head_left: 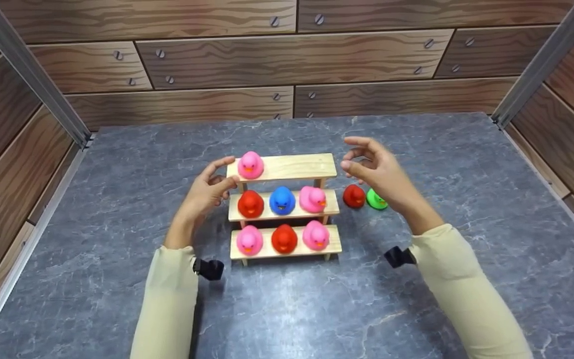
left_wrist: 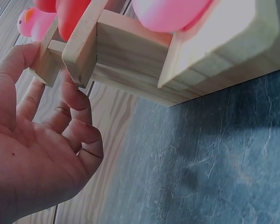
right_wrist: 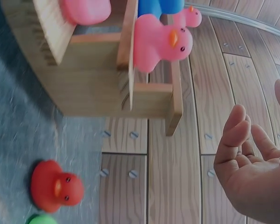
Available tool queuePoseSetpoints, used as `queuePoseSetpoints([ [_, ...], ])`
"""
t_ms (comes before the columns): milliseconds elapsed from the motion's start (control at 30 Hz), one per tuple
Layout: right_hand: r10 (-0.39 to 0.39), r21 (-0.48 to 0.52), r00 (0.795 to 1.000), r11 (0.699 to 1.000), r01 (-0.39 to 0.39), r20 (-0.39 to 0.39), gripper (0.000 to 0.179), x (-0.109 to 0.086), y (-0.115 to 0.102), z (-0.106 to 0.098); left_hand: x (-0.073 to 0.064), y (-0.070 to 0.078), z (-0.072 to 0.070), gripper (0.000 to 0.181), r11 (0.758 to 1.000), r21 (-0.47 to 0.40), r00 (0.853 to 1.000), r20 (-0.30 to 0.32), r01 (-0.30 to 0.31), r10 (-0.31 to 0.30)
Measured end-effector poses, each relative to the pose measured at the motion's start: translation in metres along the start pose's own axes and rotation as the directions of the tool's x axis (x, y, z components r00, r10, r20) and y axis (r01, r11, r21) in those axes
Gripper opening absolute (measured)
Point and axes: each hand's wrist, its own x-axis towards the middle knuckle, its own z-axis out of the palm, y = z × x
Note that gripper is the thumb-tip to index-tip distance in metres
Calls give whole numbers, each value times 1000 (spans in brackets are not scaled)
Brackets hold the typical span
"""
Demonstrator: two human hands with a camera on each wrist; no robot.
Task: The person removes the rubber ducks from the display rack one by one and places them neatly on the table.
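A three-tier wooden stand [head_left: 299,167] carries rubber ducks. My left hand [head_left: 206,192] pinches the left end of its top board between thumb and index finger; the left wrist view shows that hand [left_wrist: 42,154] beside the board's end. On the top tier sits one pink duck [head_left: 250,165] at the left. The middle tier bears a red duck [head_left: 250,204], a blue duck [head_left: 282,201] and a pink duck [head_left: 312,199] turned right. Pink, red [head_left: 284,239] and pink ducks stand along the bottom tier. My right hand [head_left: 376,167] hovers right of the stand, fingers loosely bent, holding nothing.
Right of the stand, another red duck [head_left: 354,196] and a green duck [head_left: 377,199] rest on the grey marbled table [head_left: 287,309], the green one partly behind my right hand. Wood-patterned panels [head_left: 287,60] enclose the table at the back and both sides.
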Motion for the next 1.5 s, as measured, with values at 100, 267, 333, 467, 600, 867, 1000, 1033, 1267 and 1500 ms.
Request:
queuePoseSetpoints([
  [100, -20, 21, 1000, 1000, 20, 1, 51, 4, -4, 7, 0, 0, 0, 52, 1000, 0, 1000, 2, 2, -2],
  [267, -30, 22, 1000, 999, 30, 6, 50, 13, -9, 19, 0, 1, -2, 52, 1000, 14, 1000, 12, 1, -1],
  [333, -28, 11, 1000, 1000, 28, 14, 51, 17, -10, 24, 0, 1, -2, 52, 1000, 17, 1000, 10, 0, 0],
  [467, -28, -15, 999, 999, 28, 26, 52, 24, -13, 34, 0, 0, -2, 53, 1000, 21, 1000, 10, 0, 0],
  [600, -33, -25, 998, 999, 34, 46, 53, 30, -17, 44, -1, -1, -1, 52, 1000, 9, 1000, 8, 5, -5],
  [867, -22, -40, 995, 999, 26, 96, 52, 39, -23, 62, -1, -1, -1, 52, 1000, -6, 1000, 9, 9, -9],
  [1000, -13, -31, 994, 999, 16, 112, 52, 44, -24, 72, 0, 0, -1, 52, 1000, -8, 1000, 7, 7, -7],
  [1033, -11, -28, 993, 1000, 14, 114, 51, 45, -24, 74, 0, 0, -1, 51, 1000, -7, 1000, 5, 5, -5],
  [1267, -3, -38, 991, 999, 8, 135, 51, 50, -22, 88, 0, -1, 0, 51, 1000, 9, 1000, 7, -10, 10],
  [1500, 10, -58, 989, 998, -2, 147, 53, 53, -24, 99, -1, 0, -1, 52, 999, 39, 1000, -3, 1, -1],
])
